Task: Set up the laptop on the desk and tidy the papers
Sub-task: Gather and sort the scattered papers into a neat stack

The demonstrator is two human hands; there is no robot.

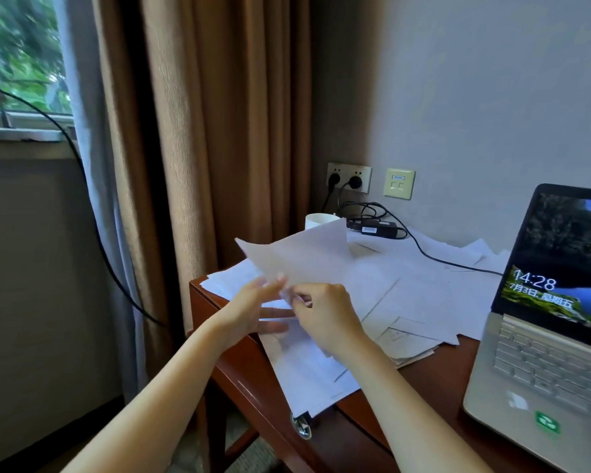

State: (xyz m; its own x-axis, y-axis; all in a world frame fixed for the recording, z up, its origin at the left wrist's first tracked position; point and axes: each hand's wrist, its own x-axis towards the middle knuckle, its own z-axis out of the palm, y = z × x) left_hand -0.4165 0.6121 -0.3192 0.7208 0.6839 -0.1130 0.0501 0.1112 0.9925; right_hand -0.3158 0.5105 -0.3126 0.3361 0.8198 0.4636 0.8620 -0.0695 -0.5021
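A white sheet of paper is lifted and tilted above the left end of the wooden desk. My right hand pinches its lower edge. My left hand meets the same edge from the left, fingers fairly straight. Beneath them loose white papers lie scattered across the desk, some hanging over its front edge. An open silver laptop stands at the right with its lock screen lit, partly cut off by the frame.
A white mug and a black power adapter sit at the back by the wall sockets; the adapter's cable crosses the papers toward the laptop. Brown curtains and a window stand at the left.
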